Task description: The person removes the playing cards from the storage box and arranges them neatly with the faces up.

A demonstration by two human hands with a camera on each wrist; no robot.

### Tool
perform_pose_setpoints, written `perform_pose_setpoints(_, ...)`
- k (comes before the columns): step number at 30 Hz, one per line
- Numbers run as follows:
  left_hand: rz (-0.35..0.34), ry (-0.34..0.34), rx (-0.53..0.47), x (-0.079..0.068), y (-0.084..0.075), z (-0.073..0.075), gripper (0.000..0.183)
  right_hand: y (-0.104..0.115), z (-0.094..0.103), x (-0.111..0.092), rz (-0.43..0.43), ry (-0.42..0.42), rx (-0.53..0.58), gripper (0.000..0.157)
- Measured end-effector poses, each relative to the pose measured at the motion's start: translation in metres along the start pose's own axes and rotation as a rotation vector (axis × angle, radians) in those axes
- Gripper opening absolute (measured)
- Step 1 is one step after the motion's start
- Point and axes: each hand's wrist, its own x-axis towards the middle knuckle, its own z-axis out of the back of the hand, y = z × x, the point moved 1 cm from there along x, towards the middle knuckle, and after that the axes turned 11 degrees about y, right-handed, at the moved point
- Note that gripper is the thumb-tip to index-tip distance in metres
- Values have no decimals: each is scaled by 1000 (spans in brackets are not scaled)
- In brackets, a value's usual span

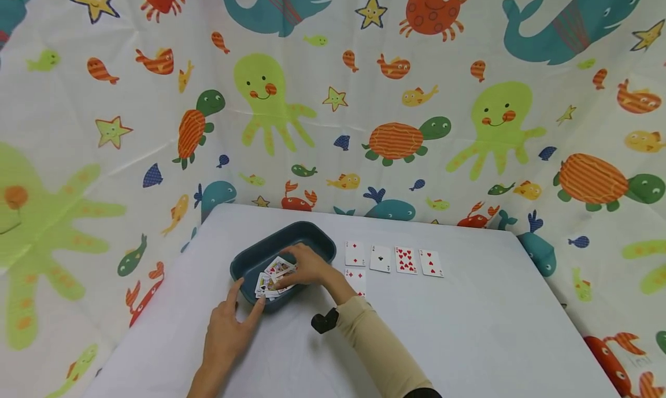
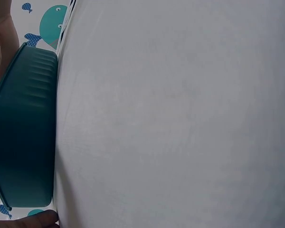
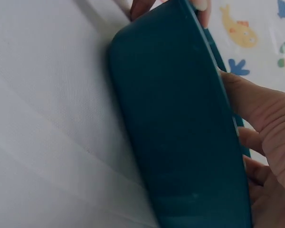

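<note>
1. Dark teal tray [image 1: 307,231]: on the white table [image 1: 484,317], left of centre; loose playing cards [image 1: 264,283], face cards among them, lie at its near end.
2. Right hand [image 1: 307,265]: inside tray, fingers on the cards; cannot tell whether one is pinched.
3. Left hand [image 1: 229,328]: thumb and fingers spread, unclenched, touching the tray's near-left end.
4. Right of tray: diamond card [image 1: 355,253], club card [image 1: 380,258], two heart cards [image 1: 406,260] in a row; second diamond card [image 1: 355,280] nearer.
</note>
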Motion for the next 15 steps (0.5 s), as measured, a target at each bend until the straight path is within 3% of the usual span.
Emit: perform_pose_setpoints(15, -8, -23, 1, -1, 1, -2, 80, 9, -11, 19, -195, 73, -230, 96)
